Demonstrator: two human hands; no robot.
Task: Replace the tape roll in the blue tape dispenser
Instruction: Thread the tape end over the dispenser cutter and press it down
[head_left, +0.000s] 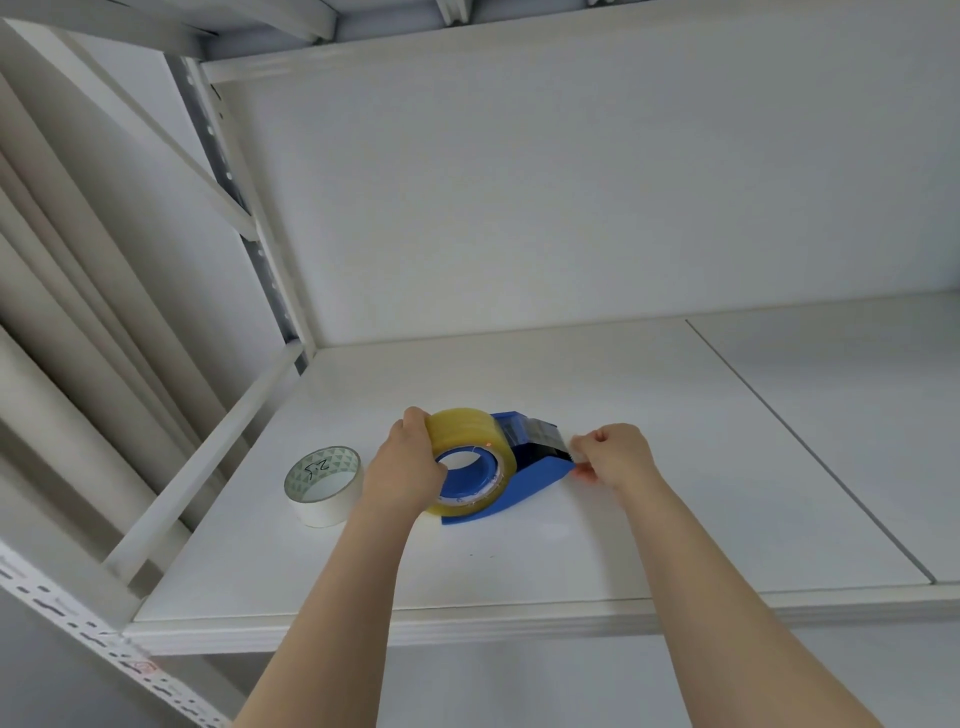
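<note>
The blue tape dispenser (540, 470) lies on the white shelf board (675, 509). A yellowish clear tape roll (467, 428) sits on its blue hub. My left hand (402, 465) wraps around the left side of that roll. My right hand (613, 454) is at the dispenser's right end by the cutter, with fingers pinched together on the tape's free end. A strip of clear tape (543, 430) runs from the roll over the dispenser's top to those fingers. A white tape roll (323, 486) marked "2.5" stands to the left, untouched.
The shelf has a raised white rail (208, 457) along its left side and a back wall (571, 208) behind. A seam (810, 447) splits the board from a second panel on the right. Perforated metal uprights (244, 197) stand at the left.
</note>
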